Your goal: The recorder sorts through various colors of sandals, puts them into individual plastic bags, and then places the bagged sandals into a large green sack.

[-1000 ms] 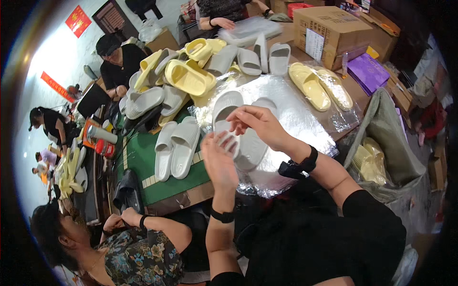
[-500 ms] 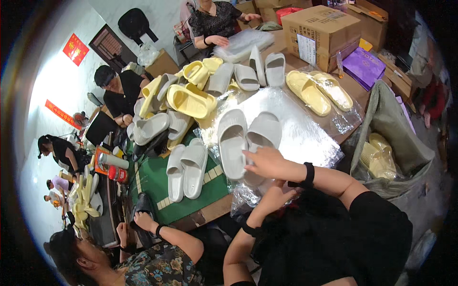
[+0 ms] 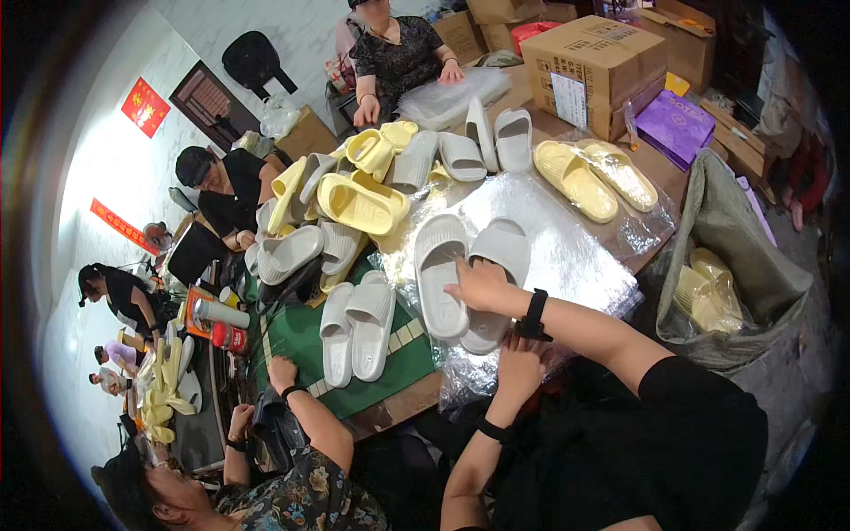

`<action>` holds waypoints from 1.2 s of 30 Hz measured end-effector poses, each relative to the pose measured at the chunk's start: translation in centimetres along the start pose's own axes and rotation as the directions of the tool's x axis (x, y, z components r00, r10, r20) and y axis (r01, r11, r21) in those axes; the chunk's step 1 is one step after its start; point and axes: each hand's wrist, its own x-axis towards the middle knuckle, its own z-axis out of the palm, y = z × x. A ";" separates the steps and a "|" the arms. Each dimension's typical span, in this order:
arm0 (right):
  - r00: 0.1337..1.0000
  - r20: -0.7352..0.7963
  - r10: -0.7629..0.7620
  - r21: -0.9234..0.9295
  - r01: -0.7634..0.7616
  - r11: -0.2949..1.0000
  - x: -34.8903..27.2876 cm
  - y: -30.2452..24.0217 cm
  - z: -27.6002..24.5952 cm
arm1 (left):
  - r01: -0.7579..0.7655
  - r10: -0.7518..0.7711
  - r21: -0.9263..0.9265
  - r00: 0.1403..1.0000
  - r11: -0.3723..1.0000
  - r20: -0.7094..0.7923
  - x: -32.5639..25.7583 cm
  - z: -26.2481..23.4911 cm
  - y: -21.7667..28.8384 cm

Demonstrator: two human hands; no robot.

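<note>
Left hand (image 3: pixel 521 370) at bench (image 3: pixel 398 403) edge, grip unclear, just below clear plastic sheet (image 3: pixel 567 257). Right hand (image 3: pixel 478 283), fingers spread, rests on grey slipper pair (image 3: pixel 465 274) mid-sheet. Beyond sheet: yellow slippers (image 3: pixel 591 177), cardboard box (image 3: pixel 593 66), white wall w/ red signs.

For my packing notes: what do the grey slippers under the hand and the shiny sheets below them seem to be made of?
The grey slippers look like moulded foam or soft rubber: matte, thick, one piece, ribbed footbed. The shiny sheets appear to be thin clear plastic bags: glossy, wrinkled, reflecting light. The right hand rests on the slippers.
</note>
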 end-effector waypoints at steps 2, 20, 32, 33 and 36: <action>0.995 -0.081 -0.053 -0.095 0.045 0.995 0.6 0.7 -0.4 | 0.010 -0.010 -0.003 0.999 1.000 0.050 0.4 0.1 0.0; 0.992 0.059 -0.107 0.043 0.105 0.994 -10.7 6.8 -8.0 | 0.217 -0.207 0.067 0.970 0.974 -0.124 -0.7 -1.5 -1.5; 0.945 0.242 -0.219 0.514 0.066 0.855 -11.3 8.9 -11.3 | 0.229 -0.232 -0.037 0.956 0.973 -0.179 -1.2 -1.7 -2.7; 0.906 0.341 -0.252 0.633 -0.024 0.773 -11.9 9.8 -11.7 | 0.274 -0.267 -0.003 0.938 0.962 -0.222 -1.8 -1.6 -3.1; 0.623 0.541 -0.565 0.801 -0.177 0.572 -14.7 14.7 -12.6 | 0.155 -0.171 -0.084 0.952 0.984 -0.252 -1.2 -2.9 -3.8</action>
